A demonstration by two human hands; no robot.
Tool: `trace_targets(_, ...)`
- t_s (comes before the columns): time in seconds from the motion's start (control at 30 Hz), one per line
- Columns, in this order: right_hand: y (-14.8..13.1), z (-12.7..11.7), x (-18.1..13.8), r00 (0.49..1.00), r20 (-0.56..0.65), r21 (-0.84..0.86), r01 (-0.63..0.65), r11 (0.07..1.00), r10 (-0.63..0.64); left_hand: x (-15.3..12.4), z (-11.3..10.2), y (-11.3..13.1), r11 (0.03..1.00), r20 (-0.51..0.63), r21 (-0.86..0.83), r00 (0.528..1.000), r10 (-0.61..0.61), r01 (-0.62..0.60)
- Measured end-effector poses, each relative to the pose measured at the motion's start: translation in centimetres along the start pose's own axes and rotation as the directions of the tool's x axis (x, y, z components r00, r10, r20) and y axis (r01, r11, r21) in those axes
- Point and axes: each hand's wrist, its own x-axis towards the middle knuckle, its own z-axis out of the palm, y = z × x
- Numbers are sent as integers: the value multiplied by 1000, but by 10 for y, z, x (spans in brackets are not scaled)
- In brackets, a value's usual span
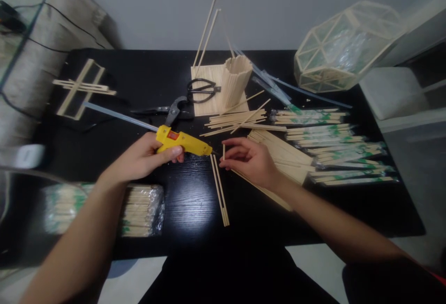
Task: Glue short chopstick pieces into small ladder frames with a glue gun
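Observation:
My left hand point(153, 153) is wrapped round a yellow glue gun point(186, 144), with a long clear glue stick point(120, 117) out of its back end. The gun's nozzle points right, just above the far ends of two wooden sticks point(219, 190). These sticks lie almost side by side, with a narrow gap that closes at their near ends. Between thumb and fingertips, my right hand point(252, 162) pinches a short piece of wooden stick point(224, 152), held upright close to the nozzle. A flat panel of joined sticks point(289, 155) lies partly under my right hand.
Behind the hands are pliers point(174, 111), black-handled scissors point(202, 90), loose sticks point(240, 118) and a stick cup point(237, 81) on a square base. Wrapped chopsticks point(327, 134) lie right; a bagged bundle point(142, 209) lies near left. A faceted frame point(348, 46) stands back right.

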Motion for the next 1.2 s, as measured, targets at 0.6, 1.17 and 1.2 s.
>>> trace_targets(0.6,-1,1,-1,999,10,-50,52,997,-52,0,2,-1,996,8,77,999,-43,42)
trace_targets(1.17,0,0,0,997,19,-57,76,995,-75,0,2,0,995,17,98,1000,-14,12)
trace_targets(1.2,0,0,0,997,20,-56,77,995,-76,0,2,1,995,19,101,1000,-14,12)
